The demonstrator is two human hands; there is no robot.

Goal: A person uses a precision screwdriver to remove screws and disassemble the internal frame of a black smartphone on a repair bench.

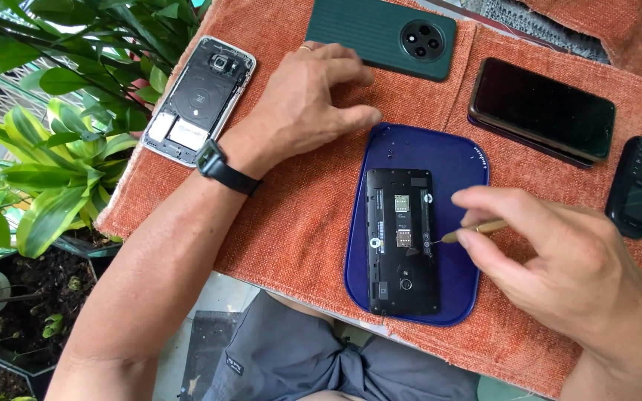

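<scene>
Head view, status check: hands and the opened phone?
Right hand pinching a thin tool, tip at the opened black phone on the blue tray. Left hand flat on the orange cloth. Nothing in the way.

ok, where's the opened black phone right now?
Head view, centre-right: the opened black phone lies back-up on the blue tray on the orange cloth, just left of the right hand holding a thin tool at its edge.
</scene>
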